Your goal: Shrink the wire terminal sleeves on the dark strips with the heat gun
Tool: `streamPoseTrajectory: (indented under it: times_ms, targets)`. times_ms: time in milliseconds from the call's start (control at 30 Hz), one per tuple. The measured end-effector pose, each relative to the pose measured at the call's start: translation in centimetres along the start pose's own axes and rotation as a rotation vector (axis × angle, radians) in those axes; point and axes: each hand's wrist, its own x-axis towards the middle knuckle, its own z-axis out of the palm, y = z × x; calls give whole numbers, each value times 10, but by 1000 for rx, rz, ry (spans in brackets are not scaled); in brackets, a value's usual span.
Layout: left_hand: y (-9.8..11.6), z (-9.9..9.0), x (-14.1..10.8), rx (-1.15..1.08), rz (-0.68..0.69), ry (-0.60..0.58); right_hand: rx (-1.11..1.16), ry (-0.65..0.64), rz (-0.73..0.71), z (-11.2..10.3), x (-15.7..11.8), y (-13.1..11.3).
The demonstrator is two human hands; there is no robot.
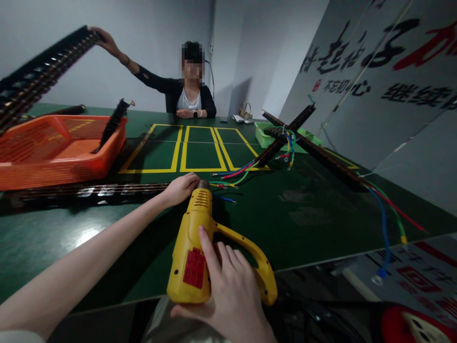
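Note:
My right hand (228, 281) is wrapped round a yellow heat gun (189, 238) with a red label, its index finger stretched along the body. The gun's metal nozzle (203, 184) points away from me, right beside my left hand (181, 187). That hand is closed at the end of a black cable chain (107, 191), where the wires come out; its fingertips are partly hidden. Beyond the nozzle, green, red and blue wires (228, 185) with ring terminals spread over the green table (250, 228).
Left stands an orange basket (117, 138) with a black chain piece (114, 125). A person opposite lifts a long cable chain (43, 71) by one end. At right, crossed chains (324, 159) with hanging wires rest on a green basket (262, 136). Yellow tape outlines (180, 147) mark the table.

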Motion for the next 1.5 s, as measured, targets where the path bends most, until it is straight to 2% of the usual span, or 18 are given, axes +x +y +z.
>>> streamPoseTrajectory:
  times_ms: [200,467,600,867,1067,1300,1500]
  targets:
    - [-3,1,0,-20,27,7,-2,20,3,-6,-5,11]
    - [-4,2,0,-20,41,-2,-80,82,165,-11,-29,37]
    - [-1,2,0,-4,23,16,-140,103,211,-13,-34,40]
    - [0,2,2,-16,11,20,-146,103,253,-8,-25,26]
    - [0,1,4,-113,-3,17,-101,106,183,0,-13,10]
    - [3,-1,2,-217,-110,37,-84,82,47,5,-1,-11]
    - [4,-2,0,-248,-103,26,-67,52,32,5,0,-13]
